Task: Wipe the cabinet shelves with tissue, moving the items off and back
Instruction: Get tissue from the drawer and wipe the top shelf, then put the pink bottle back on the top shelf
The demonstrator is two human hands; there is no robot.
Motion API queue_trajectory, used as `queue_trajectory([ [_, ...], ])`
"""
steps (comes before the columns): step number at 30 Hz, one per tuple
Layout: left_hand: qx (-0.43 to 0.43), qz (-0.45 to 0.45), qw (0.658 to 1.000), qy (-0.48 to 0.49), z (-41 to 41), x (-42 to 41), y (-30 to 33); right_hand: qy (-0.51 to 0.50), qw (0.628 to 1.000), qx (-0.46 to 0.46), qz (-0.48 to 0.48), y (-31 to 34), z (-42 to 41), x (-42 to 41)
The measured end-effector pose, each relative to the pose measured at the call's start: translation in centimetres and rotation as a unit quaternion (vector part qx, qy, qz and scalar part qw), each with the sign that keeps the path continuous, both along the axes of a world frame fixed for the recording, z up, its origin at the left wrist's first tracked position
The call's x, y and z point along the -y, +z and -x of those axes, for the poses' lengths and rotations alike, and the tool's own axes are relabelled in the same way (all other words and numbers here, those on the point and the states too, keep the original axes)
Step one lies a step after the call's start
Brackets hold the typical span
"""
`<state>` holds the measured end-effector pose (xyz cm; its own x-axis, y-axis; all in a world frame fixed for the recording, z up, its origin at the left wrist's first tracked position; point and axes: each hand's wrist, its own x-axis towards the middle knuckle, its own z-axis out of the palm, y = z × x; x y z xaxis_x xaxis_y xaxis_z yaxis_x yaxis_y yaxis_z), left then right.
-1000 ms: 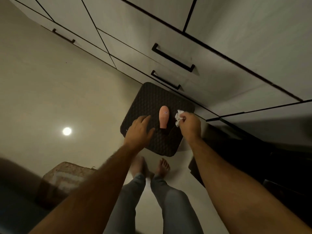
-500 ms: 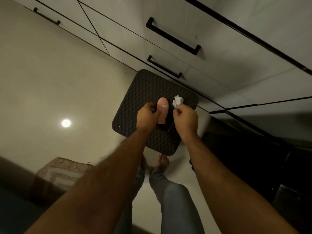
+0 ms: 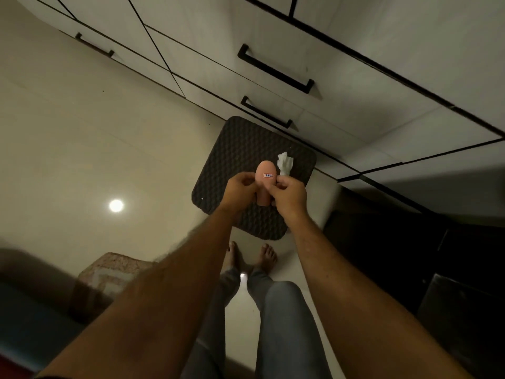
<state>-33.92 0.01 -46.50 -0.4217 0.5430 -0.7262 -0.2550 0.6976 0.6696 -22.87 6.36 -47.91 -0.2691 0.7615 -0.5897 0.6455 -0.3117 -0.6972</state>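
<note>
Above the mat [image 3: 218,170], both hands grip a pink bottle [image 3: 265,175].

One small white label with a red border sits on the front of the pink egg-shaped object [image 3: 265,175], which is held between the left hand [image 3: 240,190] and the right hand [image 3: 289,193] above the dark mat [image 3: 218,170]. Its dark characters look like "17AC", though the print is small and the last characters are unclear. No other writing, brand or number can be read on the drawer fronts [image 3: 218,58], the floor or the mat.
</note>
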Motion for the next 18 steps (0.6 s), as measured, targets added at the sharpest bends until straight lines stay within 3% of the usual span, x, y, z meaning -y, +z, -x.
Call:
queue_trajectory([
  [8,0.063,-0.1,0.993,0.002,-2.7,2.6,13.8,-0.074,0.988,-0.127,0.055,14.9,-4.2,1.8],
  [18,0.039,-0.215,0.971,-0.096,-8.2,4.3,29.6,-0.121,0.972,-0.196,-0.047,30.9,-11.3,5.2],
])
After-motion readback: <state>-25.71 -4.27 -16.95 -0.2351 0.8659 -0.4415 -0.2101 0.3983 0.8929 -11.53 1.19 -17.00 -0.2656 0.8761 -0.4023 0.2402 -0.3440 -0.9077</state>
